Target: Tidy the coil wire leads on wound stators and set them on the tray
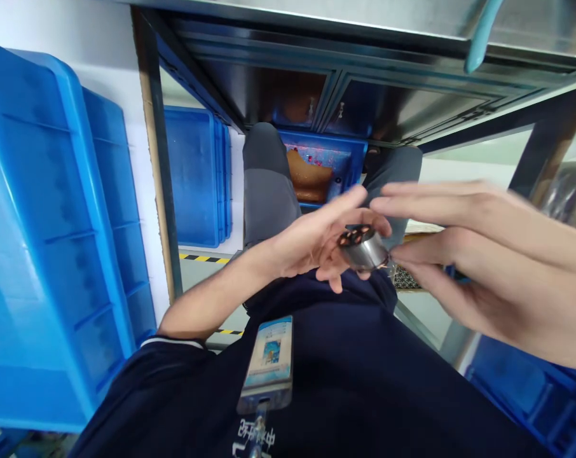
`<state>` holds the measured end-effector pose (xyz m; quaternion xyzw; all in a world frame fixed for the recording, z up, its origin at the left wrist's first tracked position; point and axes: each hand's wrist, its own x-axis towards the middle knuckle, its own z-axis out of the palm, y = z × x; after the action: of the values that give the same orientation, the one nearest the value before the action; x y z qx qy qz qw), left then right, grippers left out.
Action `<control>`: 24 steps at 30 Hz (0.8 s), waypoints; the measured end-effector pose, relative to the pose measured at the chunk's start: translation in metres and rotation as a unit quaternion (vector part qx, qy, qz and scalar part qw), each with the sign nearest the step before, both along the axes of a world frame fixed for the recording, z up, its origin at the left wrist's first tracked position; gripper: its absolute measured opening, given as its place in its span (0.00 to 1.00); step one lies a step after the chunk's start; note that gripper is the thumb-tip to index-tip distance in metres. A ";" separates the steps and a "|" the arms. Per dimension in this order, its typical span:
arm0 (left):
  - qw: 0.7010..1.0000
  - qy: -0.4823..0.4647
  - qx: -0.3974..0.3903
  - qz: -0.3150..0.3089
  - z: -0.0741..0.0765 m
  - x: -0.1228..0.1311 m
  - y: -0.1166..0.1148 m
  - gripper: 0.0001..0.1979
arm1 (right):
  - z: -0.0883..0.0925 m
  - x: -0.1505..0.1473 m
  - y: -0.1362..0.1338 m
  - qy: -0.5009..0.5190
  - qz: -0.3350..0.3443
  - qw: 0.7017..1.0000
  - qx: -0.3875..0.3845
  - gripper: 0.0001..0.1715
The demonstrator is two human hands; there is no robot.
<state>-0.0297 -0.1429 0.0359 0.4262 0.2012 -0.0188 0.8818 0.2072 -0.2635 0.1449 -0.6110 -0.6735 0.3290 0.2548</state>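
A small motor stator (368,253), a short silvery metal cylinder with copper windings showing at its dark end, lies tilted in my left hand (329,238). The fingers of that hand curl around it, with the thumb stretched out above. From the right comes my right hand (479,248), slightly blurred. Two of its fingers extend above the stator, close to my left thumb. Lower down, its other fingertips press together at the stator's right end. Whatever they pinch there is too small to make out.
Large blue crates (54,222) stand at the left, with more blue bins (192,178) behind a table leg. Ahead is a metal workbench (364,19) with dark cabinet doors (288,95). Between my legs sits a blue bin (355,152) holding brown material. A badge (269,356) hangs on my shirt.
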 end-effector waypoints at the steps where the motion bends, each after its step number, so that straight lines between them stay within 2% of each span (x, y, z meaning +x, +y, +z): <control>1: 1.000 0.013 -0.021 0.000 -0.006 0.001 0.005 0.51 | -0.001 0.002 -0.004 0.026 -0.003 0.999 -0.029 0.03; 2: 0.999 0.026 0.008 0.027 -0.011 0.001 0.009 0.53 | -0.003 0.004 -0.008 0.067 -0.025 0.995 -0.074 0.03; 3: 0.995 0.037 0.071 0.063 -0.015 0.002 0.013 0.52 | -0.005 0.005 -0.011 0.118 -0.059 0.983 -0.128 0.06; 5: 0.967 0.046 0.224 0.116 -0.015 0.003 0.016 0.47 | -0.010 0.005 -0.016 0.227 -0.111 0.944 -0.213 0.10; 7: 0.933 0.046 0.333 0.133 -0.009 0.006 0.009 0.44 | -0.013 0.003 -0.017 0.286 -0.118 0.917 -0.253 0.11; 8: 0.922 0.044 0.361 0.134 -0.004 0.008 0.003 0.43 | -0.013 0.001 -0.017 0.284 -0.107 0.921 -0.244 0.11; 11: 0.908 0.045 0.396 0.129 0.004 0.017 -0.019 0.42 | -0.009 -0.001 -0.015 0.174 -0.070 0.975 -0.118 0.05; 13: 0.909 0.053 0.396 0.122 -0.001 0.019 -0.029 0.42 | -0.006 0.002 -0.016 0.100 -0.064 0.992 -0.049 0.07; 15: 0.919 0.052 0.376 0.111 -0.011 0.015 -0.032 0.42 | -0.005 0.007 -0.020 0.089 -0.060 0.992 -0.059 0.09; 17: 0.930 0.017 0.350 0.111 -0.023 0.006 -0.029 0.44 | -0.008 0.011 -0.026 0.126 -0.058 0.983 -0.117 0.04; 18: 0.925 -0.003 0.357 0.129 -0.027 0.001 -0.027 0.45 | -0.010 0.011 -0.030 0.159 -0.073 0.973 -0.148 0.07; 19: 0.907 -0.024 0.390 0.158 -0.029 -0.005 -0.026 0.46 | -0.014 0.010 -0.033 0.200 -0.098 0.959 -0.178 0.11; 20: 0.872 -0.042 0.448 0.191 -0.029 -0.009 -0.026 0.46 | -0.017 0.008 -0.036 0.246 -0.124 0.939 -0.208 0.15; 22: 0.767 -0.058 0.594 0.237 -0.022 -0.014 -0.031 0.43 | -0.023 0.002 -0.037 0.330 -0.162 0.896 -0.250 0.18; 23: 0.717 -0.059 0.652 0.240 -0.016 -0.015 -0.035 0.37 | -0.025 -0.001 -0.036 0.353 -0.165 0.883 -0.261 0.18; 24: 0.686 -0.062 0.686 0.235 -0.009 -0.013 -0.040 0.29 | -0.027 -0.003 -0.033 0.356 -0.159 0.883 -0.260 0.18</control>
<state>-0.0431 -0.1825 0.0273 0.8509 0.1965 0.3590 0.3293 0.2044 -0.2969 0.1182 -0.5959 -0.3216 0.6427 0.3584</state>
